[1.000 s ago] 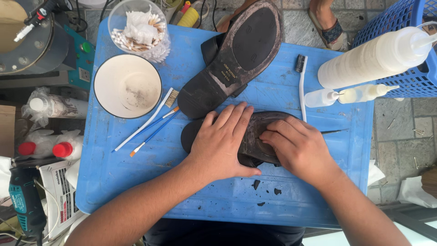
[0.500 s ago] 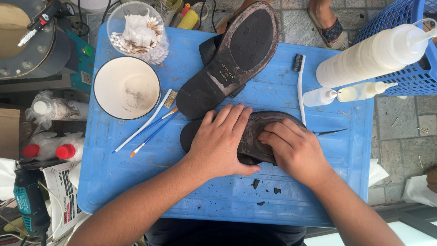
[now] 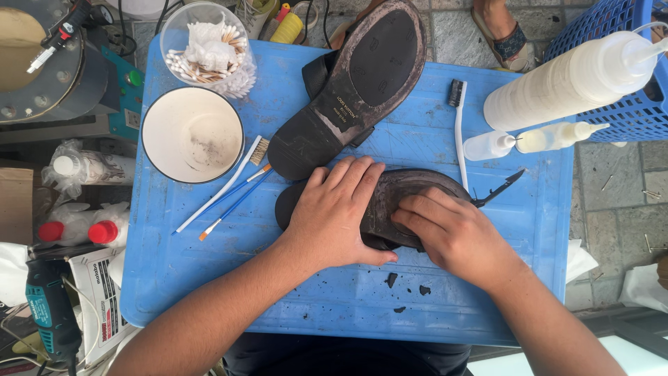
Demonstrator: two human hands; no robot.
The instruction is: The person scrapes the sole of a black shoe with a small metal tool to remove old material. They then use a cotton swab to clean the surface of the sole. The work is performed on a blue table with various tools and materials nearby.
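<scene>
**A:** What's the work surface like?

**B:** A blue plastic tray-table (image 3: 209, 278) with a raised rim, set outdoors over grey stone paving (image 3: 612, 209). Black crumbs (image 3: 407, 289) lie scattered on it near the front edge. A blue plastic basket (image 3: 612, 76) stands at the far right, and a round metal machine (image 3: 42, 63) at the far left.

**A:** And the hands?

**B:** Both rest on a dark shoe sole (image 3: 410, 195) lying sole-up in the middle of the table. The left hand (image 3: 337, 216) is spread flat, fingers together, pressing down on the heel half. The right hand (image 3: 452, 233) is curled, fingertips bearing on the sole's middle; whether it pinches anything I can't tell. A black pointed tool (image 3: 501, 186) sticks out just beyond it, touching the sole's toe end.

**A:** The other shoe?

**B:** A second black shoe (image 3: 355, 83), sole up, lies tilted across the far edge, just beyond the left hand.

**A:** Containers and packages?

**B:** A large white squeeze bottle (image 3: 563, 83) lies on its side at far right, with two small white dropper bottles (image 3: 529, 141) below it. A white bowl (image 3: 191, 132) sits at far left, a clear tub of cotton swabs (image 3: 205, 49) behind it. Three thin brushes (image 3: 229, 184) lean between bowl and shoe, and a white-handled brush (image 3: 459, 132) lies right of the shoe. Off the table at left are red-capped bottles in plastic wrap (image 3: 76, 230), a white box with black print and a red patch (image 3: 101, 299), and a teal power drill (image 3: 45, 306).
</scene>
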